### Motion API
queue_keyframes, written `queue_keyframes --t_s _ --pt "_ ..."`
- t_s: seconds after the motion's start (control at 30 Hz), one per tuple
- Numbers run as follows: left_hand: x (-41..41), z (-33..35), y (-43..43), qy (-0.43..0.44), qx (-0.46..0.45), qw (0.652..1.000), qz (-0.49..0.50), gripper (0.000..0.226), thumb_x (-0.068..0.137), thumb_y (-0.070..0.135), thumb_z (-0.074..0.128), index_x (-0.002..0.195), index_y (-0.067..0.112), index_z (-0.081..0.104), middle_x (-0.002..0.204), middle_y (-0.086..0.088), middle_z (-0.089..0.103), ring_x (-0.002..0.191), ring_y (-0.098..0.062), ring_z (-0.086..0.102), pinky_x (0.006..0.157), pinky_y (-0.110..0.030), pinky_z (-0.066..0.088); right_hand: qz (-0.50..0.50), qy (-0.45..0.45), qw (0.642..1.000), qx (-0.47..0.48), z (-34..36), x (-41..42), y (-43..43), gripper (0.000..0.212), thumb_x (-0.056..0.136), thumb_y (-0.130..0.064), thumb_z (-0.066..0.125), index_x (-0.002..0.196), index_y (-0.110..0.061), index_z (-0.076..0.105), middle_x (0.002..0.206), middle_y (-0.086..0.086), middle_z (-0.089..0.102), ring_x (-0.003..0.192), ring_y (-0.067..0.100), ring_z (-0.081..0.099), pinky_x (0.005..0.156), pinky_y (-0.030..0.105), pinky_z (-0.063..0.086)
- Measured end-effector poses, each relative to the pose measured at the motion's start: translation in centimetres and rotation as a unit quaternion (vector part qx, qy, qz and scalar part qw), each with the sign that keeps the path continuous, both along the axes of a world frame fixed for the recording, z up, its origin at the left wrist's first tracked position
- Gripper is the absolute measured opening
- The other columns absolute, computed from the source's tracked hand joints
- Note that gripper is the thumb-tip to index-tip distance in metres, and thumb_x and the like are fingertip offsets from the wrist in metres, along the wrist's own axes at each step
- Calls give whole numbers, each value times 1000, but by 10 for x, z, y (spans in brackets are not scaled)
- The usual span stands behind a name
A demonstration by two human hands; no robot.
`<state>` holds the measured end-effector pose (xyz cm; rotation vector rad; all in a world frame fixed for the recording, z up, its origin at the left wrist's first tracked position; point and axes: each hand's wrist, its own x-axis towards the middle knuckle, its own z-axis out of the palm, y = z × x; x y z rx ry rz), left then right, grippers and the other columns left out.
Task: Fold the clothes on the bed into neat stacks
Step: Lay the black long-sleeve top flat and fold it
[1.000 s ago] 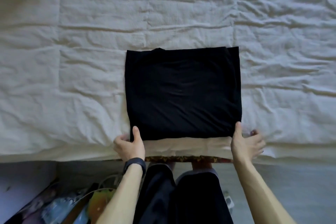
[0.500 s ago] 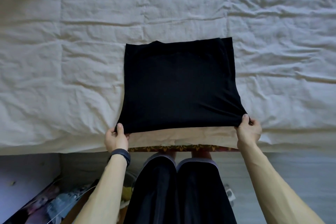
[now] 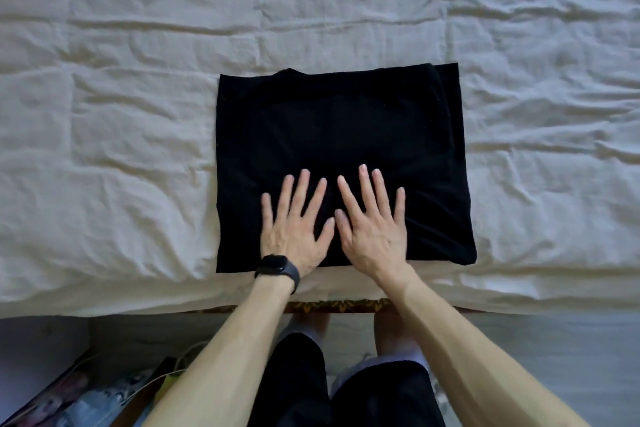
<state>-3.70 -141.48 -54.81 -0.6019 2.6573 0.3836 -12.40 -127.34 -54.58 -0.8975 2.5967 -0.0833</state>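
We count one folded black garment (image 3: pixel 341 135) at the bed's (image 3: pixel 121 121) near edge; our left hand (image 3: pixel 294 222) and right hand (image 3: pixel 372 222) press it, fingers spread flat, gripping nothing

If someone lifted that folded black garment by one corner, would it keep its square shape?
Probably not: the folded black garment looks like soft cloth with loose layers at its far right edge, so it would likely droop open. Pushed, it may bunch on the wrinkled cream bedcover rather than slide.
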Motion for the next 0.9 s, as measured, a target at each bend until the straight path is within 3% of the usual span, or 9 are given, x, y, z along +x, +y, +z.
queue_keyframes --t_s 0.07,0.17,0.3,0.37,0.47,0.53,0.63,0.73,0.9 --pt "23 -16 -19 -22 -16 1000 -12 79 93 74 24 159 39 -1 168 6 -8 154 -22 -9 119 -50 -15 16 13 999 32 -15 -16 28 64 103 -62 26 162 -38 14 172 0 0 158 20 -2 125 55 1" --pt "45 -20 -41 -53 -37 998 21 84 89 81 17 158 40 -9 167 5 -15 153 -23 -17 119 -48 -18 -60 8 993 100 -16 -48 66 66 101 -69 13 160 -45 -2 170 -4 -15 155 16 -18 122 54 -13" --pt "39 3 -37 -48 -48 995 71 76 95 67 22 160 35 -1 168 1 -12 153 -24 -16 119 -55 -13 -171 26 976 130 6 -73 84 69 101 -63 11 163 -34 -1 169 3 -18 154 19 -25 121 64 -6" --pt "13 10 -33 -2 -40 998 56 71 97 61 26 160 36 6 169 0 -5 154 -25 -10 119 -54 -14 -144 40 986 72 10 -82 64 70 102 -59 20 164 -31 5 170 4 -14 156 21 -19 122 62 -7" --pt "-44 1 -37 36 -28 997 62 66 98 61 25 158 44 4 168 3 -9 154 -24 -15 118 -51 -20 -15 42 999 0 -3 -104 16 65 104 -58 27 163 -35 10 171 2 -7 157 22 -12 123 57 -8" --pt "-73 -13 -51 18 -20 996 91 64 99 64 21 155 49 -4 167 6 -14 153 -23 -18 119 -56 -13 49 38 998 -10 -17 -135 -10 64 104 -61 24 162 -39 9 171 0 -7 157 19 -14 124 55 -10" --pt "-87 -25 -61 -5 -36 993 113 65 97 67 15 153 50 -13 166 7 -19 152 -22 -21 119 -60 -8 29 40 999 11 -31 -192 -9 63 102 -66 12 160 -45 0 170 -5 -13 155 15 -21 119 50 -23" --pt "-81 -17 -16 7 -18 993 116 68 97 68 16 154 46 -13 165 4 -23 152 -23 -22 118 -60 -9 -52 8 998 36 -33 -227 32 63 100 -66 5 158 -46 -10 169 -5 -17 153 15 -26 118 52 -25" --pt "-77 -3 114 26 51 998 -38 72 95 75 13 157 44 -4 167 5 -18 154 -21 -14 121 -56 -7 -97 -37 992 69 -18 -218 134 61 102 -61 7 156 -47 -19 165 -7 -30 151 13 -31 121 57 -16"
